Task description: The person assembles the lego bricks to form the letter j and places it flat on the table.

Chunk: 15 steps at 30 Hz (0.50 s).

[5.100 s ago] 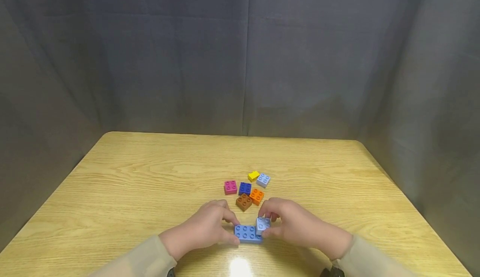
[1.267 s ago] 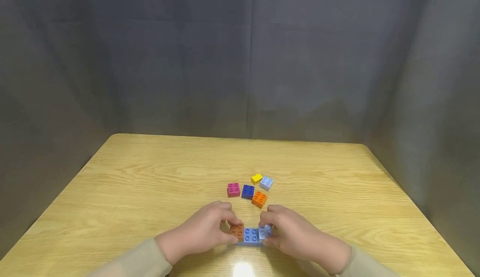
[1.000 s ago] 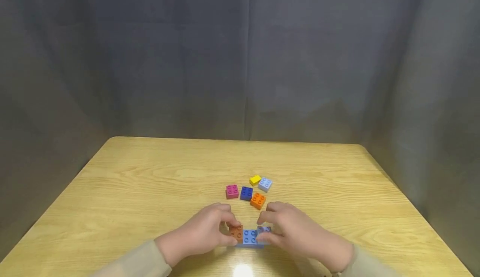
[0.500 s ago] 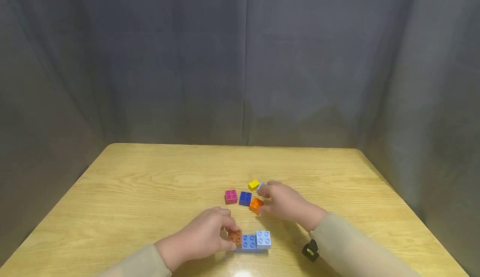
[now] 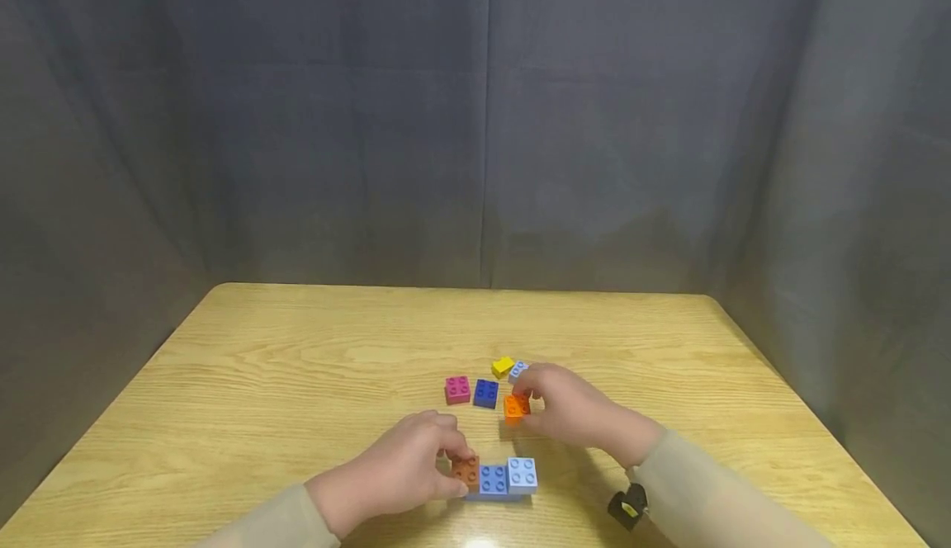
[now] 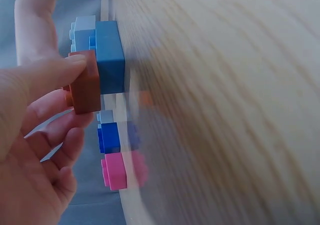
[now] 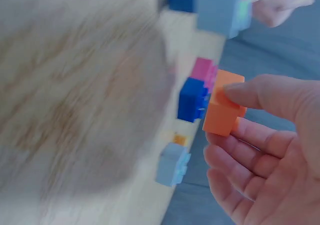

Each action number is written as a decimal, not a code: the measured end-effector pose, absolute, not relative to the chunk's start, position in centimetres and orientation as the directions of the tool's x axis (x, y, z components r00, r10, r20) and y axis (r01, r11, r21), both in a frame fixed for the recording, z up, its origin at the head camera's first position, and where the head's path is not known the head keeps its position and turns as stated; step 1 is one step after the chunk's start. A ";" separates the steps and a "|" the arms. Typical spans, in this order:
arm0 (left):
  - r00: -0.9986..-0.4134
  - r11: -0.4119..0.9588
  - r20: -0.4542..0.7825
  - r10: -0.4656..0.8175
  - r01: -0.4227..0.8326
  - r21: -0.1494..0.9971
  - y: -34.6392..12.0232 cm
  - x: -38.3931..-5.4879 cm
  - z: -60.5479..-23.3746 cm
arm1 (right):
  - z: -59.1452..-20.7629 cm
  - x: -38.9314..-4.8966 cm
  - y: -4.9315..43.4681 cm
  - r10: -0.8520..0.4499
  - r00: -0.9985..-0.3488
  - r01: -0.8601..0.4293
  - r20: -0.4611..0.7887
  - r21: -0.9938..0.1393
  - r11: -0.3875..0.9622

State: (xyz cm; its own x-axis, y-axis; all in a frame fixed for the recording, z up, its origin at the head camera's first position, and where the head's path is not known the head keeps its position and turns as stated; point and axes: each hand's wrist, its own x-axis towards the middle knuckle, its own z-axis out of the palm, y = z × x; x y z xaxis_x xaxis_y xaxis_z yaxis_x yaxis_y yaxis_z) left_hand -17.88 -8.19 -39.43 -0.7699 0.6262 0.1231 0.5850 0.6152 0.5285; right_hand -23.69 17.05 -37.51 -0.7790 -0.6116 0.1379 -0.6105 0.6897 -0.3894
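My left hand (image 5: pixel 406 463) pinches a brown toy brick (image 5: pixel 466 471) between thumb and fingers. That brick sits on the left end of a long blue brick (image 5: pixel 494 479), overhanging its edge in the left wrist view. A pale blue brick (image 5: pixel 522 474) is stacked on the right end, and bare studs show between the two. My right hand (image 5: pixel 570 407) pinches an orange brick (image 7: pixel 224 103) by its sides, held above the table in the right wrist view. Behind that hand, a second pale blue brick (image 5: pixel 518 370) is partly hidden.
On the wooden table (image 5: pixel 312 366) lie a pink brick (image 5: pixel 457 389), a dark blue brick (image 5: pixel 486 393) and a small yellow brick (image 5: pixel 503 366), just beyond the hands. Grey curtains (image 5: pixel 357 135) hang at the back and sides. A black wrist device (image 5: pixel 628 507) hangs by the right sleeve.
The brown brick went from the pile onto the long brick with the left hand. The right hand let go of the stacked pale blue brick, reached forward and picked up the orange brick.
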 end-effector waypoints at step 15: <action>-0.780 0.630 0.092 0.619 0.563 0.534 -8.1 -18.0 -39.0 | -36.3 -18.4 18.9 -0.630 -0.770 -0.539 0.097 -0.626 0.563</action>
